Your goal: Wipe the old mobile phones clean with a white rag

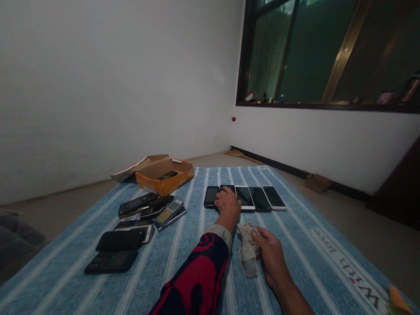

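The room is dim, so many small details are lost. The person's left hand [227, 201] lies on top of the second phone [227, 188] in a row of five phones [260, 199] on the striped blue mat [295, 245]. Only the far end of this phone shows beyond the knuckles; the rest is covered. The fingers bend down over it, but I cannot tell if they grip it or only rest on it. The right hand [271, 253] is nearer to the person, with its fingers closed around a crumpled pale cloth [248, 251] that lies partly on the mat. Its forearm is cut off by the lower edge.

The covered phone lies flat. Its long axis runs away from the person toward the far wall, parallel to its neighbours, which lie side by side and almost touch.

To the left, well apart, a loose heap of older phones [151, 206] lies in front of an open orange box [166, 177]. Something dark is inside the box, too dim to name.
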Tool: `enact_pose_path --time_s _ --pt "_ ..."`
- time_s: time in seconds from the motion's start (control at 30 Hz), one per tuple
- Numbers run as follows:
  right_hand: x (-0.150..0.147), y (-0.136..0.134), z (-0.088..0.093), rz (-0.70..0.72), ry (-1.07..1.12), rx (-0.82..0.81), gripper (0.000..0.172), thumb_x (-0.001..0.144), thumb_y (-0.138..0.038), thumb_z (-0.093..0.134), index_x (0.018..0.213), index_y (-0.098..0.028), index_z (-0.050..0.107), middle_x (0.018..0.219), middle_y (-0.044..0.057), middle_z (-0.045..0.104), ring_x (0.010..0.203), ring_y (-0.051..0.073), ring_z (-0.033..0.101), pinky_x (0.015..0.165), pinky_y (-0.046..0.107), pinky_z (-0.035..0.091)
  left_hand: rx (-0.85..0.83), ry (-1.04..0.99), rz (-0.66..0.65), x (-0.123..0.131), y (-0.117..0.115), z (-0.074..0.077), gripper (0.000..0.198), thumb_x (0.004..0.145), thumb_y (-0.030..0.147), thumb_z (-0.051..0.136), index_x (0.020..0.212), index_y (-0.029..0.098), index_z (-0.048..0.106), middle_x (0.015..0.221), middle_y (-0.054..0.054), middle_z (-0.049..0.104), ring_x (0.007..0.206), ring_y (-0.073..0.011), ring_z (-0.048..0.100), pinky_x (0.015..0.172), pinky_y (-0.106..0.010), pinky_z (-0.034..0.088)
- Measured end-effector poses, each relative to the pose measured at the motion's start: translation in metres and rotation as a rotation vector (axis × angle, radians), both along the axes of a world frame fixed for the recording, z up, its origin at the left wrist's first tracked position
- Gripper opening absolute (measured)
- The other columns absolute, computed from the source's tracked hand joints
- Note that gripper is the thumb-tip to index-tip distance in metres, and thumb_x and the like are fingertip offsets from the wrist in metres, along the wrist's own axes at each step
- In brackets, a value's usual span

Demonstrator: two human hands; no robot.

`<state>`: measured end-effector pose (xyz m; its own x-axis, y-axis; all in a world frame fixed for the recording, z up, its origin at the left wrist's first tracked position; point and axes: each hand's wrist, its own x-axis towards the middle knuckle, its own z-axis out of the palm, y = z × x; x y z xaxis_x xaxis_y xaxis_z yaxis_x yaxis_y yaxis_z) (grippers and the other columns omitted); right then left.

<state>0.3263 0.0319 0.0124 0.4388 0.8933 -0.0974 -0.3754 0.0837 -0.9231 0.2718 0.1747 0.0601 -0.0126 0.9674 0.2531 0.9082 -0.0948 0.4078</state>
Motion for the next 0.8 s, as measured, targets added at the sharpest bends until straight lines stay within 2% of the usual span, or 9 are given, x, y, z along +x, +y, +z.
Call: enact_pose_path --time_s 0.17,0.27,0.4,0.47,0.53,0.67,0.8 --pt "0.0 0.0 0.003 -0.005 0.027 0.011 0.043 0.056 -0.043 0.082 0.087 -0.014 0.075 0.073 0.004 0.072 0.065 0.02 0.065 0.061 0.029 0.049 -0.038 -0.025 0.072 -0.003 0.02 0.01 0.055 0.073 0.02 0.071 0.12 0.002 0.052 0.107 -0.026 0.064 0.105 -0.0373 0.06 0.077 -0.041 0.05" --pt "0.001 0.0 0.001 -0.027 0.029 0.013 0.043 0.056 -0.043 0.082 0.086 -0.014 0.074 0.074 0.004 0.072 0.064 0.019 0.064 0.061 0.028 0.049 -0.009 -0.052 0.02 -0.018 0.012 0.014 0.051 0.072 0.028 0.072 0.113 0.004 0.055 0.101 -0.022 0.066 0.101 -0.0357 0.063 0.078 -0.04 0.051" --pt "0.001 0.001 -0.003 -0.042 0.047 0.021 0.043 0.058 -0.043 0.082 0.088 -0.014 0.073 0.074 0.004 0.072 0.062 0.019 0.064 0.057 0.027 0.048 0.151 -0.06 -0.177 -0.054 -0.037 0.001 0.063 0.076 0.033 0.067 0.131 0.014 0.043 0.119 -0.013 0.061 0.116 -0.0287 0.055 0.094 -0.038 0.047" --pt "-0.002 0.001 -0.001 -0.05 0.073 0.039 0.042 0.059 -0.042 0.082 0.09 -0.015 0.073 0.077 0.004 0.073 0.064 0.019 0.065 0.059 0.028 0.049 0.39 -0.118 -0.362 -0.074 -0.068 -0.01 0.065 0.074 0.027 0.066 0.131 0.012 0.04 0.113 -0.014 0.062 0.107 -0.0303 0.057 0.091 -0.042 0.05" --pt "-0.007 0.0 0.006 -0.059 0.095 0.072 0.041 0.06 -0.04 0.082 0.091 -0.016 0.072 0.081 0.004 0.073 0.067 0.018 0.065 0.063 0.028 0.05 0.543 -0.153 -0.456 -0.091 -0.097 -0.018 0.063 0.075 0.024 0.063 0.132 0.013 0.039 0.109 -0.013 0.062 0.101 -0.0306 0.058 0.085 -0.043 0.052" --pt "-0.022 -0.007 0.025 -0.098 0.092 0.119 0.04 0.061 -0.039 0.082 0.092 -0.016 0.071 0.086 0.004 0.073 0.072 0.018 0.066 0.068 0.028 0.051 0.611 -0.168 -0.481 -0.116 -0.138 -0.017 0.054 0.077 0.02 0.06 0.127 0.013 0.042 0.102 -0.012 0.061 0.092 -0.0296 0.058 0.078 -0.041 0.054" --pt "-0.039 -0.018 0.038 -0.087 0.079 0.119 0.043 0.061 -0.039 0.081 0.096 -0.017 0.068 0.085 0.004 0.073 0.071 0.018 0.066 0.066 0.028 0.051 0.621 -0.157 -0.507 -0.135 -0.158 -0.009 0.045 0.081 0.017 0.056 0.124 0.014 0.043 0.099 -0.012 0.062 0.088 -0.0282 0.058 0.075 -0.039 0.053"
